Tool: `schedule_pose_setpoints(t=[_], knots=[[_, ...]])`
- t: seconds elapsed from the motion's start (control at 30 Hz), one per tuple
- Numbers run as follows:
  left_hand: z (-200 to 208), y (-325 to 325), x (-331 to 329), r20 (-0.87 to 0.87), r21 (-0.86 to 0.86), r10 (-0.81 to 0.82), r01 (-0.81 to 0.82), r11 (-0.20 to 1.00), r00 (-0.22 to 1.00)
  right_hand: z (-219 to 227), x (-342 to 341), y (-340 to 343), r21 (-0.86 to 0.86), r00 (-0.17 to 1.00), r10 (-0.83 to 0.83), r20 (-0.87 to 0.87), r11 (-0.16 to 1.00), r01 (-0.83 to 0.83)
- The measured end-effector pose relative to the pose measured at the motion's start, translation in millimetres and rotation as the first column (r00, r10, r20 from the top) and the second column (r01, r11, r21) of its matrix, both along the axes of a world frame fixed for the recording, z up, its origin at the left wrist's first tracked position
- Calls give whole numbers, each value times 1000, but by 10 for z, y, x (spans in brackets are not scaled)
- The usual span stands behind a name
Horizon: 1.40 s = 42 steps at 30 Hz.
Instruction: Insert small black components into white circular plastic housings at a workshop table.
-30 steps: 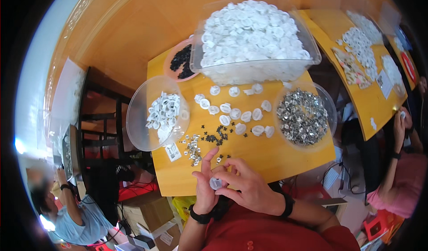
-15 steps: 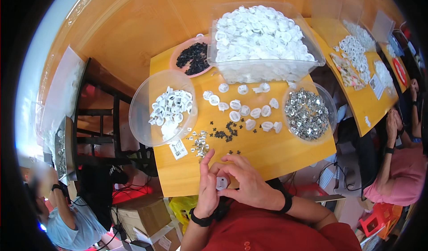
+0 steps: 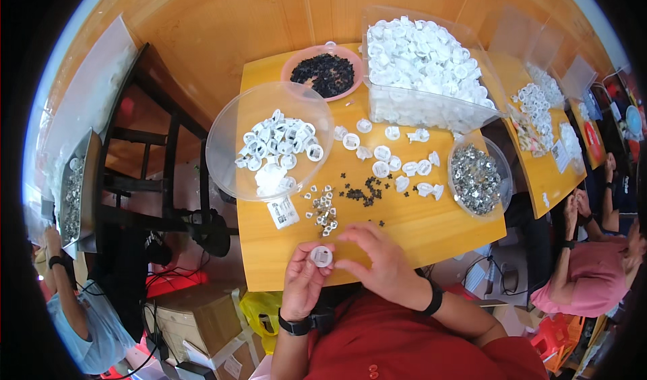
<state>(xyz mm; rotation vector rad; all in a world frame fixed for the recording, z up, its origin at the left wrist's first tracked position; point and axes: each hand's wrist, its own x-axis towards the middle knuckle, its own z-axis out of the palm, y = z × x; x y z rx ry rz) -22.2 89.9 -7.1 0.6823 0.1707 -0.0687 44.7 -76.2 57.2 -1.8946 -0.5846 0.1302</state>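
Wood-panelled wall (image 3: 269, 22) behind yellow counter (image 3: 418, 238) in head view. Left hand (image 3: 302, 282) grasping round white part (image 3: 322, 256) at counter's near edge. Right hand (image 3: 384, 262) released, fingers parted, just beside part. Silvery pieces (image 3: 326, 213), black pieces (image 3: 368, 194) beyond hands.

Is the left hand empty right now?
No, the left hand is holding a round white piece.
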Motion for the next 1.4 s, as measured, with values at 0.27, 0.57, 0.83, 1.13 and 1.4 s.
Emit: schedule_pose_setpoints(t=[0.27,0.57,0.83,1.13,1.4], knots=[[-59,54,-7,1,-43,89,-89,995,996,-159,451,-123,-329,977,-62,202,936,128],[-18,28,5,-63,-134,163,-170,976,985,-287,571,245,-442,955,8,298,887,131],[-28,32,18,-42,-115,139,-143,983,989,-422,624,342,-502,939,95,330,860,89],[74,-2,117,-102,-38,75,-79,996,992,-384,657,227,-76,997,-32,69,996,37],[387,-273,323,-116,35,15,-11,999,993,-240,572,26,499,831,402,-384,848,-179]])
